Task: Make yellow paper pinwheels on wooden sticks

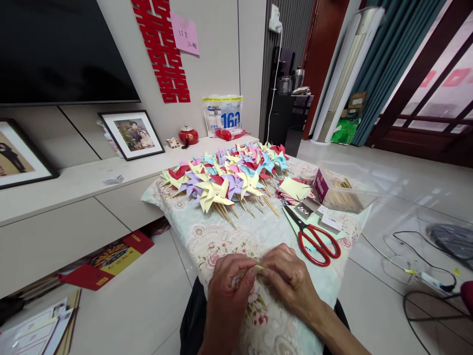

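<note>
While framed photos [135, 135] lean against the wall at far left, I see paper pinwheels [216, 195] heaped on the flower-clothed table [244, 236], the front sticks slanting down-right toward the seated person.

Nearer, left hand [232, 276]: grip pinched nearly flat, thumb and index fingertip together on the left end of a small yellow piece [259, 266]. Piece sits low over the cloth, between the two hands, in front of the person. Its visible long axis runs roughly side to side, right end tipped slightly toward the person; most of it hidden by fingers, so full shape can't be told. Right hand [290, 271]: grip also pinched, thumb and fingers on the right end. So the piece bridges both grips at the fingertips, clear of the palms.

Further right: stacked colored paper [294, 189], open pin box [307, 208], red-handled scissors [318, 241] with blades pointing up-left and handles toward the person, then a clear tub [360, 170] of sticks.
</note>
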Motion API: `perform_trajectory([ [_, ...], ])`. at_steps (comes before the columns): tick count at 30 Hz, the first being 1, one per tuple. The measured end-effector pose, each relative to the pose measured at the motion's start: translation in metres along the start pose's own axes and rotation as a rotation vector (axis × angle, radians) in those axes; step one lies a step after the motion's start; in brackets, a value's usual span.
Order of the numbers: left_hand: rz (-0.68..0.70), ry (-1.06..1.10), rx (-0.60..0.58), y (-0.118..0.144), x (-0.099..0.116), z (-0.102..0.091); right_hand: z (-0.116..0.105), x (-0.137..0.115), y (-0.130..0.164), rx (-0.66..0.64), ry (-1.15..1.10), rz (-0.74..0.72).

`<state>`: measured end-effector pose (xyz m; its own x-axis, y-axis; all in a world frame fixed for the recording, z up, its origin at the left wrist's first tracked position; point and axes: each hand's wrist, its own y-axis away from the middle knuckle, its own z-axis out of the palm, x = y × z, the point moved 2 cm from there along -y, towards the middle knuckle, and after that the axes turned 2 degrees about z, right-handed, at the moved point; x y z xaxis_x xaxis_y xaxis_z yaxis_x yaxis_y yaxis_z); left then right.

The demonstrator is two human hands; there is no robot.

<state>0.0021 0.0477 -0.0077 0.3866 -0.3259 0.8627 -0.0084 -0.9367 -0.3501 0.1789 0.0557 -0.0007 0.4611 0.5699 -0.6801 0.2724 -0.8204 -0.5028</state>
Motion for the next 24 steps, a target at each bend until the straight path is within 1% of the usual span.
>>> perform_trajectory([
  [2, -0.011, 0.010, -0.012, 0.001, 0.004, 0.001, -0.001, -0.001, 0.004, -0.017, 0.001, 0.017],
  [5, -0.070, 0.042, -0.020, 0.002, 0.008, 0.003, -0.003, -0.001, 0.007, -0.028, 0.012, 0.040],
  [9, -0.198, 0.116, -0.043, 0.004, 0.008, 0.006, -0.001, -0.004, 0.009, -0.011, 0.020, 0.087],
  [11, -0.257, 0.148, -0.075, 0.006, 0.007, 0.008, -0.002, -0.009, 0.009, -0.022, 0.013, 0.083],
  [14, -0.306, 0.189, -0.100, 0.009, 0.005, 0.008, -0.012, -0.010, 0.012, -0.075, 0.000, 0.068],
  [15, -0.323, 0.212, -0.088, 0.010, 0.004, 0.007, -0.019, -0.006, 0.013, -0.077, 0.015, 0.075],
  [17, -0.361, 0.282, -0.051, 0.011, -0.001, 0.004, -0.039, 0.007, 0.017, -0.010, 0.115, 0.116],
  [19, -0.392, 0.373, -0.025, 0.012, -0.006, 0.001, -0.062, 0.028, 0.021, 0.092, 0.312, 0.180],
  [20, -0.402, 0.412, -0.022, 0.012, -0.008, 0.000, -0.072, 0.039, 0.023, 0.127, 0.422, 0.235],
  [22, -0.418, 0.458, -0.011, 0.010, -0.011, -0.003, -0.088, 0.059, 0.028, 0.123, 0.575, 0.351],
  [24, -0.449, 0.512, -0.009, 0.009, -0.012, -0.004, -0.096, 0.073, 0.031, 0.059, 0.634, 0.384],
])
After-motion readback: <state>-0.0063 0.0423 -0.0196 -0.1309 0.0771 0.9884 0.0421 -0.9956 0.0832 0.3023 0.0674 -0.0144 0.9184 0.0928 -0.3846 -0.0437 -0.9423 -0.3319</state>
